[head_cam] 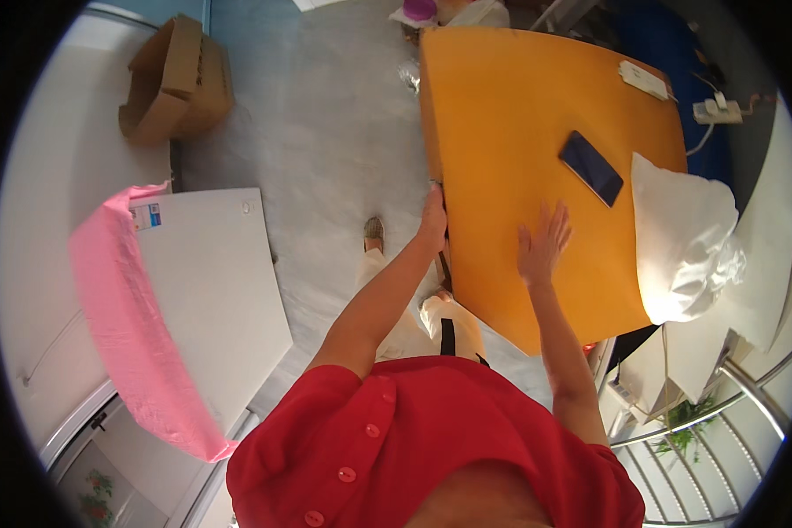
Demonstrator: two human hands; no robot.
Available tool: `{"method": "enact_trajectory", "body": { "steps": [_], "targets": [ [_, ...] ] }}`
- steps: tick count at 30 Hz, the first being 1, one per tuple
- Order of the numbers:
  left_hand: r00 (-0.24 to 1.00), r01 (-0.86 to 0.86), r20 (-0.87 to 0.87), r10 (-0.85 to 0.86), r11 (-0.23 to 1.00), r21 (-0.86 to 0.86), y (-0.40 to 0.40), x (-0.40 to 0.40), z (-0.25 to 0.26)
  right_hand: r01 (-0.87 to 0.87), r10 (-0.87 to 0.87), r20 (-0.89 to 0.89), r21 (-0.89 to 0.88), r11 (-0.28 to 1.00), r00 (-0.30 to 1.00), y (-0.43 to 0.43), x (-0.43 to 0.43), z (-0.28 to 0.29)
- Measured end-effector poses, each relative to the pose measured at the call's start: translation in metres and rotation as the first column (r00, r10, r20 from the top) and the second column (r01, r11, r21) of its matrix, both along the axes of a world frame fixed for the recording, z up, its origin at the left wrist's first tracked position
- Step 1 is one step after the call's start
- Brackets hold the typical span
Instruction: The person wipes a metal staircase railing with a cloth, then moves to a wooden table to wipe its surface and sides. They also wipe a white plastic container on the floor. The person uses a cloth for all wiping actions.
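An orange table [501,152] stands before me. My left hand [433,214] is at its left edge, near a gap beneath the top; the fingers are partly hidden there, so I cannot tell whether they grip anything. Over the tabletop, my right hand [545,244] is spread flat with its fingers apart and nothing in it. A dark smartphone [592,168] lies on the table just beyond the right hand. At the table's right side rests a full white plastic bag [683,244].
A white appliance [211,297] with a pink cover [135,317] stands left. Behind it is an open cardboard box [195,86]. A white power strip [643,80] lies at the table's far right corner. Metal railings [752,396] curve at lower right.
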State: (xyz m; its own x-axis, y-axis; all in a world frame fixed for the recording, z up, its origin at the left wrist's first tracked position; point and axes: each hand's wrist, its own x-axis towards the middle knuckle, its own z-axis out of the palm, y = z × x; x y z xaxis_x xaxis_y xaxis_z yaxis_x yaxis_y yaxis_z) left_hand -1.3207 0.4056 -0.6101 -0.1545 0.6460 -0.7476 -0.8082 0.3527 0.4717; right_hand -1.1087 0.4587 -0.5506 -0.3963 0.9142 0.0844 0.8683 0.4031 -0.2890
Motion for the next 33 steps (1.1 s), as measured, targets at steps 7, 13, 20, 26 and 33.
{"method": "enact_trajectory", "body": {
  "steps": [7, 13, 20, 26, 33],
  "targets": [
    [0.994, -0.099, -0.029, 0.105, 0.981, 0.167, 0.022, -0.013, -0.077, -0.275, 0.261, 0.107, 0.151, 0.950, 0.959, 0.134, -0.130, -0.020],
    [0.911, 0.016, -0.412, 0.007, 0.999, 0.052, 0.048, -0.037, -0.115, -0.109, 0.058, 0.286, 0.163, 0.981, 0.956, 0.228, -0.171, -0.045],
    [0.923, 0.071, -0.375, -0.082, 0.997, -0.042, 0.090, -0.066, -0.180, -0.145, 0.109, 0.244, 0.139, 0.980, 0.964, 0.230, -0.189, -0.041],
    [0.930, -0.110, -0.345, 0.125, 0.992, 0.063, 0.107, -0.078, -0.138, -0.130, 0.092, 0.249, 0.140, 0.982, 0.964, 0.231, -0.184, -0.041],
    [0.946, -0.089, -0.311, 0.090, 0.996, 0.017, 0.142, -0.117, -0.087, -0.101, 0.069, 0.252, 0.117, 0.988, 0.965, 0.230, -0.189, -0.034]
  ]
}}
